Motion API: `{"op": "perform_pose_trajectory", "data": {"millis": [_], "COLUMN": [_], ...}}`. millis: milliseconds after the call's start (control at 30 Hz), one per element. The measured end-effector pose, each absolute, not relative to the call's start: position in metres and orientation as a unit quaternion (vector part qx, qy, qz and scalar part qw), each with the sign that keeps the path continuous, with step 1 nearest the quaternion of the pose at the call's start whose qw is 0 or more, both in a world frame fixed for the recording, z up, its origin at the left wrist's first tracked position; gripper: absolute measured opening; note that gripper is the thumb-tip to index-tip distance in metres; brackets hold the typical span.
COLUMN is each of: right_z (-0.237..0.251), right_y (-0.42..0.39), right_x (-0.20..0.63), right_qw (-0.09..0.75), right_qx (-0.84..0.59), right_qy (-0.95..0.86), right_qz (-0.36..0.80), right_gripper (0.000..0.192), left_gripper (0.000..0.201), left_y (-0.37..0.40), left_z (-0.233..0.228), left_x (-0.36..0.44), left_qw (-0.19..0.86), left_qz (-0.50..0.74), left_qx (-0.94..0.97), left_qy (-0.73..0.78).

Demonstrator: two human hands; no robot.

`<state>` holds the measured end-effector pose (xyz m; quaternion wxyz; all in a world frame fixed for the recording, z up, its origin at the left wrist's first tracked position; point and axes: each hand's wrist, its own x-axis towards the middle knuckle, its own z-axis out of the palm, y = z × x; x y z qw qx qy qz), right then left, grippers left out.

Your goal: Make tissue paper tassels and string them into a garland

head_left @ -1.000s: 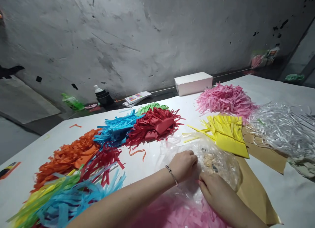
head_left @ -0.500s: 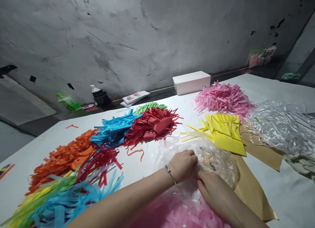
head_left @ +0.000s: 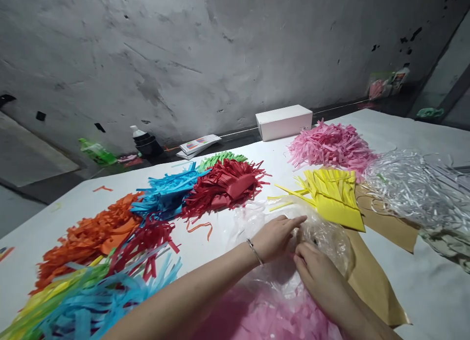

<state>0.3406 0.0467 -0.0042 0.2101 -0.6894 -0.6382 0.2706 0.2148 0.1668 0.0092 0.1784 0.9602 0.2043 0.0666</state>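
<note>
My left hand (head_left: 276, 237), with a bracelet at the wrist, lies over a crumpled clear plastic bag (head_left: 332, 235); its fingers stretch out to the right and its thumb is hard to see. Close beside it, my right hand (head_left: 313, 267) is closed, its fingertips pinching the bag's plastic. Something tan with dark spots shows dimly through the bag. Directly below both hands sits a heap of pink tissue strips (head_left: 271, 315), partly hidden by my forearms. A yellow paper fringe (head_left: 336, 198) lies just beyond the bag, and brown paper (head_left: 374, 281) is at its right.
Red (head_left: 231, 186), blue (head_left: 165, 191) and orange (head_left: 88, 232) paper fringe piles lie to the left, with loose coloured strips (head_left: 110, 296) nearer. A pink fringe pile (head_left: 330, 147), silvery strips (head_left: 407, 188) and a white box (head_left: 284, 122) stand farther back, before the grey wall.
My left hand's fingers have gone from curled to stretched out over the bag. My right hand stays pinched at nearly the same spot. The view has shifted slightly.
</note>
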Motion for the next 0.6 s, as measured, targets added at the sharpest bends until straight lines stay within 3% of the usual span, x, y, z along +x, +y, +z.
{"op": "perform_pose_trajectory", "data": {"millis": [67, 200, 600], "right_z": [-0.007, -0.017, -0.026], "right_y": [0.049, 0.052, 0.053], "right_x": [0.346, 0.353, 0.354], "right_qw": [0.22, 0.215, 0.221], "right_qx": [-0.712, -0.747, -0.728], "right_qy": [-0.619, -0.591, -0.614], "right_qz": [0.248, 0.217, 0.209], "right_gripper": [0.029, 0.027, 0.023], "left_gripper": [0.061, 0.017, 0.009], "left_y": [0.172, 0.177, 0.167], "left_z": [0.008, 0.013, 0.004], "left_x": [0.206, 0.185, 0.219], "left_qw": [0.174, 0.169, 0.229], "left_qz": [0.075, 0.077, 0.095], "left_qx": [0.956, 0.954, 0.945], "left_qy": [0.223, 0.235, 0.213]}}
